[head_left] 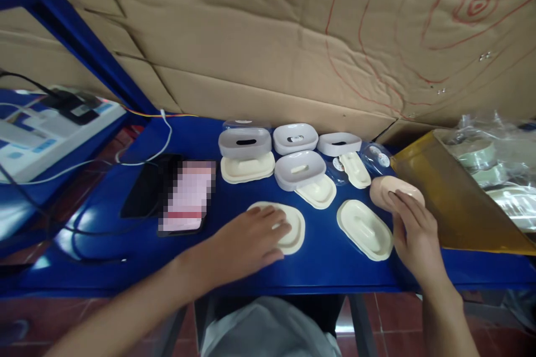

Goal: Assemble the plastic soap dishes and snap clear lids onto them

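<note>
A cream oval tray (293, 227) on the blue table (326, 268) is covered by the left hand (251, 240), fingers spread flat. A pink oval shell (391, 191) beside the yellow bin (452, 206) is gripped by the right hand (412, 234).

Under our left hand (251, 240), a cream oval plastic tray (293, 226) lying flat on the table, at our right hand's (412, 234) fingertips, a pale pink rounded plastic shell (387, 189), dome up

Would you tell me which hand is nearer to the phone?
Left. The left hand rests on a cream tray just right of the phone; the right hand is far across the table, touching a pink piece.
</note>
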A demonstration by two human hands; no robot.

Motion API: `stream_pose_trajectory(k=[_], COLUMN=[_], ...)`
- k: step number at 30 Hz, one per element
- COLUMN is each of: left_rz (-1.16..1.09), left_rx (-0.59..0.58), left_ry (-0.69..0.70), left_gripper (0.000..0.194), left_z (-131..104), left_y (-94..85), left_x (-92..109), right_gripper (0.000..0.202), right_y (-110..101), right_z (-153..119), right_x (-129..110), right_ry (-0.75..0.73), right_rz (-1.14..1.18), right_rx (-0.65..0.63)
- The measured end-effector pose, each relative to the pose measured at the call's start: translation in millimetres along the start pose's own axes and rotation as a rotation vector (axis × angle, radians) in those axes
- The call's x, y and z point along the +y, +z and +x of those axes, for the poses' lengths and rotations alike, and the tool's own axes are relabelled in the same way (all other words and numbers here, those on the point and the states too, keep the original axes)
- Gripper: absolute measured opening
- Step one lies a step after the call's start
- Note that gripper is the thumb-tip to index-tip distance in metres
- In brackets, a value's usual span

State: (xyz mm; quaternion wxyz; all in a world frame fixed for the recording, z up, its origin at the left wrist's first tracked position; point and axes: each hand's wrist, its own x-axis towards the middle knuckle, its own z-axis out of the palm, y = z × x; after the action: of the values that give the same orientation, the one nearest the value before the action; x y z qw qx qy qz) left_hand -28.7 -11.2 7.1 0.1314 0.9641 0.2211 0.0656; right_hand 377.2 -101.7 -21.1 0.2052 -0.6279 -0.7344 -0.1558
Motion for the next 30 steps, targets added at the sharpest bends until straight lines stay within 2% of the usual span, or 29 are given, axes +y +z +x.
stream_pose_trajectory(k=[5, 8, 10, 14, 17, 23, 30], left_rz=[0.033, 0.012, 0.015, 0.024, -0.004, -0.099, -0.038], left_rx=[0.171, 0.282, 0.314, 0.317, 0.308, 0.336, 0.344], left_ry=[-0.058, -0.142, -0.207, -0.300, -0.326, -0.286, -0.346], left_gripper=[0.043, 0.045, 0.049, 0.058, 0.056, 0.016, 0.002], left_z=[-18, -33, -43, -61, -71, -84, -103], left_y=[23.8, 31.6, 35.9, 45.5, 49.0, 41.3, 41.4], left_x=[39, 44, 42, 34, 32, 35, 39], right_gripper=[0.041, 0.045, 0.050, 0.042, 0.041, 0.041, 0.037], right_y=[-15, -6, 8, 30, 31, 13, 6], right_z=[11, 34, 50, 66, 62, 37, 24], right_x=[-70, -104, -116, -120, -115, -105, -101], right_ry=[-0.227, -0.309, -0.328, -0.327, -0.324, -0.318, -0.307], right_rz=[0.215, 0.182, 0.128, 0.136, 0.239, 0.352, 0.402], right_rx=[-0.195, -0.228, -0.238, -0.257, -0.287, -0.333, -0.360])
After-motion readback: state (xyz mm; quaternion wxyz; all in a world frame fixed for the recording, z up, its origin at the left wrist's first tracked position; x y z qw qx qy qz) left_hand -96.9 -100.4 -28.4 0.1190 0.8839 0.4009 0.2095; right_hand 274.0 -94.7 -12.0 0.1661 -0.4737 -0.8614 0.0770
